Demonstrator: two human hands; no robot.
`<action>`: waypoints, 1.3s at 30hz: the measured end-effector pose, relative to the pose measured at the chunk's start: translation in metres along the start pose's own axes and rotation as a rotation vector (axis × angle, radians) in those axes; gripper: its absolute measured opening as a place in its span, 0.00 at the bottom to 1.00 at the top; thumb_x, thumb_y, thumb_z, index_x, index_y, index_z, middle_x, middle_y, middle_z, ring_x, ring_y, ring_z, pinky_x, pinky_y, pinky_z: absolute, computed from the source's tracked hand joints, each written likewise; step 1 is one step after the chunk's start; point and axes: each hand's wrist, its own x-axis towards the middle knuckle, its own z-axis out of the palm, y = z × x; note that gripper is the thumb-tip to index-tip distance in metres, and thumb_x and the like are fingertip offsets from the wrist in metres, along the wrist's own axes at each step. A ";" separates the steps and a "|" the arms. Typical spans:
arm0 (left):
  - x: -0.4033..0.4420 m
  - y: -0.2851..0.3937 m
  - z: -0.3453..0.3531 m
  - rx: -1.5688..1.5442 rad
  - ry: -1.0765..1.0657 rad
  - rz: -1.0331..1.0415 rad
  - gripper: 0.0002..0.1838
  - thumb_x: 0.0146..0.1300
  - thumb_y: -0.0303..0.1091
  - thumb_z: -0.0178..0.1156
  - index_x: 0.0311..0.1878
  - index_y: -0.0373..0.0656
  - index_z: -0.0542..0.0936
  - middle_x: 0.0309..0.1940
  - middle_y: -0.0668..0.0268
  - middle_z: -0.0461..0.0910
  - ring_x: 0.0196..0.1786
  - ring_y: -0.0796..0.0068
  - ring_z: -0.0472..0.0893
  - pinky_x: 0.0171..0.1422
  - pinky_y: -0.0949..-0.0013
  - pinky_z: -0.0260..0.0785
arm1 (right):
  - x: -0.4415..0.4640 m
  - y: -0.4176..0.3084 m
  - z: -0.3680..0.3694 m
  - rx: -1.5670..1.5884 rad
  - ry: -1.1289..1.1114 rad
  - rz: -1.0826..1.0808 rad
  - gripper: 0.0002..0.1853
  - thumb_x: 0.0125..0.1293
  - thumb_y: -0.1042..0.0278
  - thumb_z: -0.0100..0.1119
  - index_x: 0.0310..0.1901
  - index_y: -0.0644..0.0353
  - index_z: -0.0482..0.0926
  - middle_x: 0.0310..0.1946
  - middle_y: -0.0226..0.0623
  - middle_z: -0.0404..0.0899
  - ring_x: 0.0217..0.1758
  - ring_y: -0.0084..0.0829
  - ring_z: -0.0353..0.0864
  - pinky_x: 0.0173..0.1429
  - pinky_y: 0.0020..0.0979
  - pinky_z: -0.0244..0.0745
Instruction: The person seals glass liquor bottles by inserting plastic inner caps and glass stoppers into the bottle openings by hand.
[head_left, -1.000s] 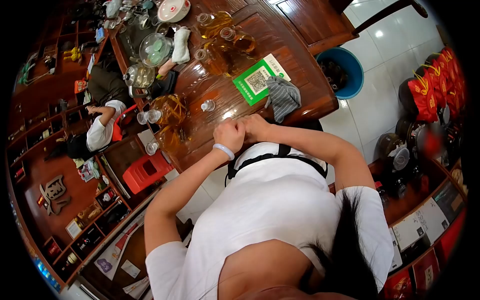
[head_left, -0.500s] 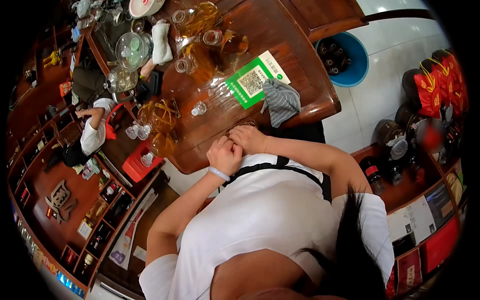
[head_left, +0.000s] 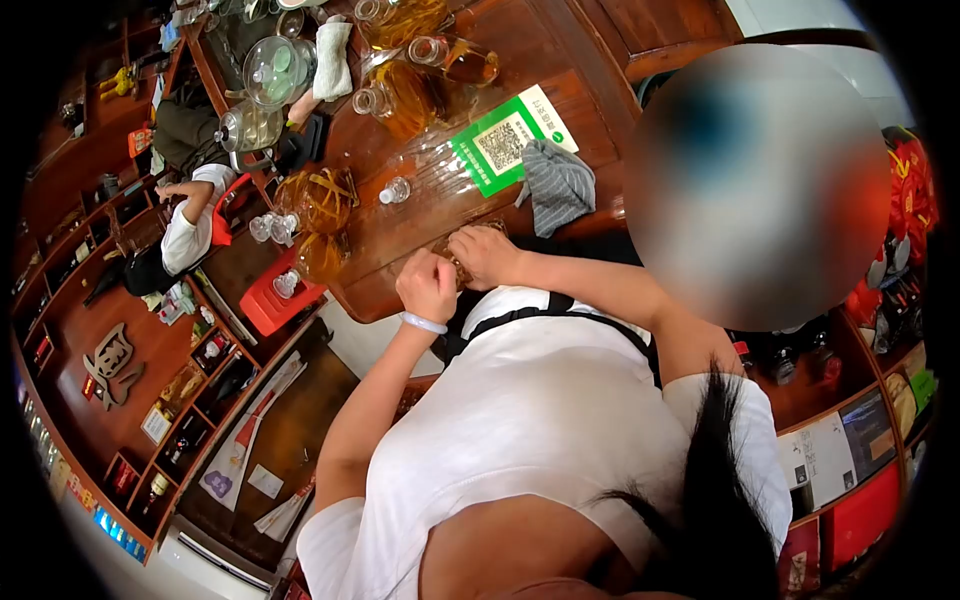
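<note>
Both hands are at the near edge of the dark wooden table (head_left: 400,240), in front of my white shirt. My left hand (head_left: 428,287), with a pale bracelet at its wrist, has curled fingers. Close beside it, my right hand (head_left: 485,256) is bent over a brown patterned thing (head_left: 460,272). Only small parts of that thing show between and beyond the fingers, so its kind is hidden. A grey striped cloth (head_left: 558,188) lies just beyond the right hand, overlapping a green QR-code card (head_left: 500,145). A small clear glass stopper (head_left: 395,190) stands farther forward.
Several glass bottles of amber liquid (head_left: 405,97) stand on the table, with more at its left side (head_left: 325,200). A glass teapot (head_left: 248,130) and white rolled towel (head_left: 332,62) are farther off. Another person (head_left: 190,240) is at left. A blurred round patch (head_left: 755,190) covers the right.
My hands have moved slightly apart, showing more of the brown thing between them. The view has shifted a little. A large blurred patch now hides the blue tub at the right.
</note>
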 end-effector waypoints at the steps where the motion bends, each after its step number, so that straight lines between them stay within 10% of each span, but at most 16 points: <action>1: -0.002 -0.002 0.002 -0.091 0.051 -0.049 0.12 0.54 0.29 0.50 0.20 0.36 0.77 0.20 0.55 0.74 0.24 0.56 0.75 0.29 0.61 0.66 | 0.000 -0.002 -0.003 -0.030 -0.040 0.018 0.25 0.31 0.66 0.70 0.34 0.62 0.70 0.35 0.40 0.71 0.42 0.41 0.73 0.44 0.38 0.71; 9: -0.010 -0.023 0.001 -0.766 0.025 -0.532 0.21 0.62 0.39 0.44 0.34 0.29 0.81 0.30 0.57 0.82 0.33 0.69 0.79 0.42 0.68 0.70 | 0.001 -0.014 -0.015 -0.135 -0.197 0.111 0.27 0.36 0.62 0.72 0.40 0.61 0.72 0.41 0.41 0.72 0.50 0.40 0.71 0.53 0.39 0.66; 19: -0.042 -0.071 -0.011 -1.192 -0.117 -0.479 0.24 0.55 0.28 0.44 0.56 0.31 0.72 0.52 0.58 0.76 0.57 0.66 0.74 0.62 0.66 0.65 | 0.037 -0.030 -0.065 0.211 -0.276 0.449 0.12 0.58 0.66 0.52 0.36 0.66 0.76 0.41 0.49 0.76 0.49 0.49 0.74 0.53 0.44 0.68; 25: -0.048 -0.105 0.020 -0.794 -0.334 -0.066 0.29 0.46 0.29 0.62 0.56 0.37 0.71 0.54 0.59 0.74 0.59 0.68 0.72 0.62 0.65 0.64 | 0.080 -0.116 -0.048 -0.479 -0.511 0.044 0.10 0.57 0.61 0.52 0.33 0.52 0.83 0.35 0.45 0.81 0.44 0.41 0.79 0.38 0.45 0.74; 32: -0.017 -0.104 0.074 -0.598 -0.050 0.300 0.24 0.46 0.33 0.63 0.50 0.40 0.74 0.48 0.59 0.76 0.52 0.65 0.74 0.56 0.64 0.67 | 0.064 -0.079 0.043 -0.771 -0.713 0.374 0.13 0.58 0.64 0.54 0.43 0.58 0.78 0.44 0.37 0.78 0.50 0.35 0.75 0.54 0.36 0.68; 36: 0.002 -0.102 0.088 -0.605 0.089 0.423 0.22 0.46 0.35 0.64 0.46 0.41 0.75 0.44 0.60 0.77 0.48 0.63 0.76 0.52 0.63 0.68 | 0.038 0.043 0.173 -1.970 -0.933 0.815 0.21 0.65 0.60 0.49 0.58 0.60 0.70 0.56 0.36 0.72 0.60 0.34 0.67 0.65 0.32 0.59; 38: 0.004 -0.104 0.095 -0.611 0.146 0.456 0.21 0.46 0.36 0.64 0.45 0.41 0.76 0.42 0.60 0.78 0.47 0.62 0.77 0.50 0.63 0.69 | 0.059 -0.066 0.027 -0.812 -0.801 0.426 0.19 0.60 0.59 0.51 0.49 0.60 0.74 0.49 0.38 0.74 0.54 0.36 0.70 0.57 0.34 0.65; 39: 0.005 -0.104 0.097 -0.619 0.166 0.471 0.20 0.46 0.37 0.64 0.44 0.42 0.76 0.42 0.60 0.78 0.46 0.62 0.77 0.49 0.62 0.70 | 0.064 -0.082 0.008 -0.707 -0.763 0.327 0.18 0.58 0.58 0.52 0.45 0.60 0.75 0.45 0.39 0.75 0.50 0.37 0.72 0.53 0.35 0.68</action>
